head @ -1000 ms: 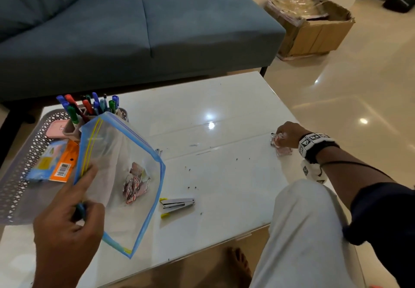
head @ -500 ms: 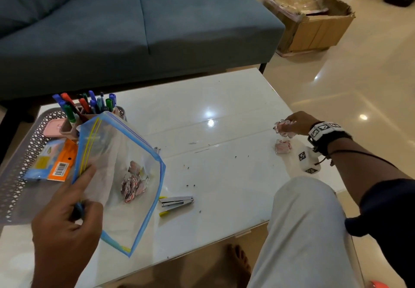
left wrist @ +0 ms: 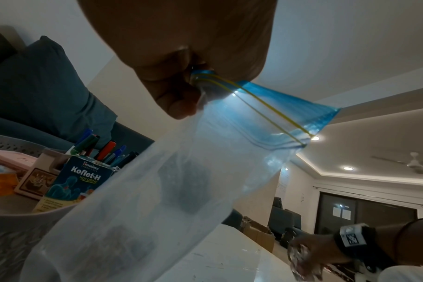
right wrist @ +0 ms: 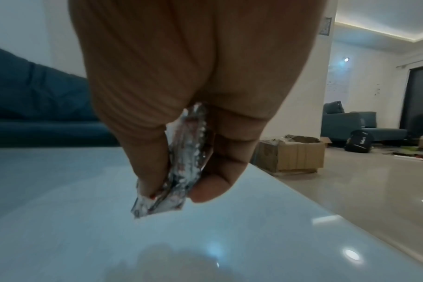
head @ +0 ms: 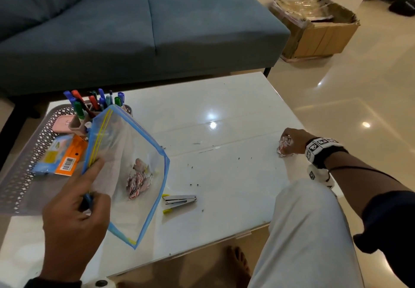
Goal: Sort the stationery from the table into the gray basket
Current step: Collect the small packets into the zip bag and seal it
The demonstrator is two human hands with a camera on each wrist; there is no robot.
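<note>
My left hand (head: 76, 200) pinches the blue zip edge of a clear zip bag (head: 137, 143) and holds it up over the table's left half, in front of the gray basket (head: 20, 182). In the left wrist view my fingers (left wrist: 181, 89) grip the zip strip. Crumpled foil wrappers (head: 137, 182) lie inside the bag. At the table's right edge my right hand (head: 292, 140) grips another crumpled foil wrapper (head: 283, 145), low on the white table (head: 224, 112). The right wrist view shows that wrapper (right wrist: 184, 167) pinched between thumb and fingers. A small stapler (head: 179, 200) lies near the front edge.
The basket holds a pen holder with several markers (head: 94, 105), a pink case (head: 61, 124), an orange and blue packet (head: 60, 157) and a Koflet-H box (left wrist: 77, 181). Small dark specks dot the tabletop. A blue sofa (head: 134, 29) stands behind, a cardboard box (head: 314, 31) on the floor at right.
My right hand lifted one wrapper, leaving another on the table, then came back down onto that spot. The left hand and bag have barely moved.
</note>
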